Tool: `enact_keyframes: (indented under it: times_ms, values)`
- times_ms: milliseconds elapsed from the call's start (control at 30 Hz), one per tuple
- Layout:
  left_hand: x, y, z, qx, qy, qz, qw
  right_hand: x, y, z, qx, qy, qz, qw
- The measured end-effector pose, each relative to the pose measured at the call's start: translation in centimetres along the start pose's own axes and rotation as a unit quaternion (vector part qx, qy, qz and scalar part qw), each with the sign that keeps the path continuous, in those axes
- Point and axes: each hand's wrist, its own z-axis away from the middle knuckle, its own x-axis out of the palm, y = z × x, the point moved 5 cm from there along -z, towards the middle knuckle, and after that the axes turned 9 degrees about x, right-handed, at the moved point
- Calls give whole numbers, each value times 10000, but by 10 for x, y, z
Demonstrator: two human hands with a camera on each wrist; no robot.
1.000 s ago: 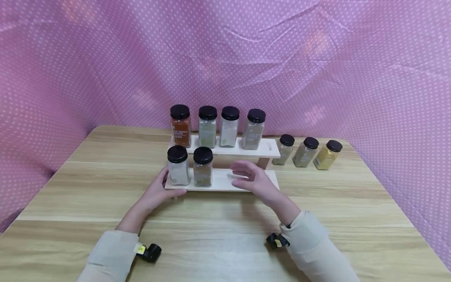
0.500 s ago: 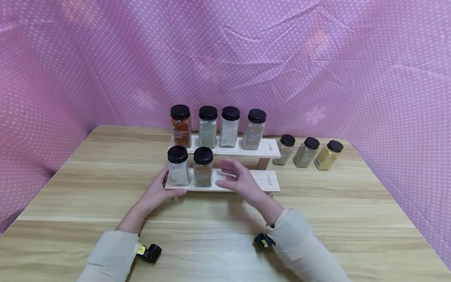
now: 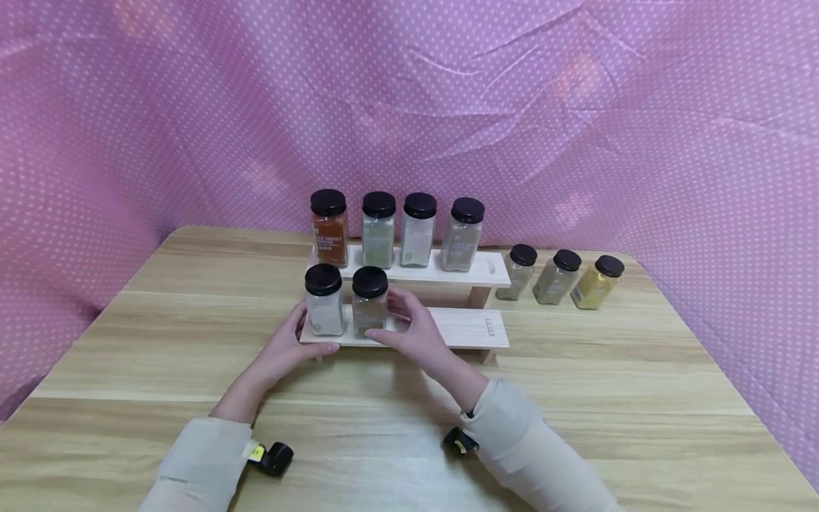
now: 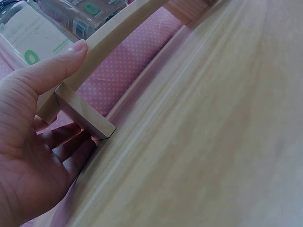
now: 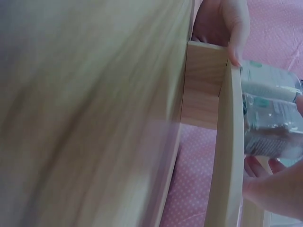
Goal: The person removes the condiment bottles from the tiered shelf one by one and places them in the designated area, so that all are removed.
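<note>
A two-step wooden spice rack (image 3: 461, 327) stands on the table. My left hand (image 3: 291, 348) grips the left end of its lower shelf, thumb (image 4: 61, 66) on the front edge and fingers beside the wooden leg (image 4: 87, 116). On that shelf stand a spice jar with pale powder (image 3: 326, 313) at the left and one with brown powder (image 3: 367, 313) beside it, both black-lidded and upright. My right hand (image 3: 412, 331) holds the brown spice jar from its right side, thumb across its front and fingers partly hidden behind it.
Several spice jars stand on the upper shelf, a red pepper jar (image 3: 329, 238) leftmost. Right of the rack, three more, including a yellow spice jar (image 3: 595, 288), stand on the table (image 3: 608, 398). A pink dotted curtain (image 3: 409, 107) hangs behind.
My right hand has moved left along the lower shelf, from its bare right part to the brown spice jar, and come round it. The left hand and the jars have stayed in place.
</note>
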Motion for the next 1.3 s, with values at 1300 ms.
enact_keyframes:
  times_ms: [1300]
  values:
    - [0, 2, 0, 52, 50, 92, 9999, 23, -4, -1, -184, 1903, 117, 9815]
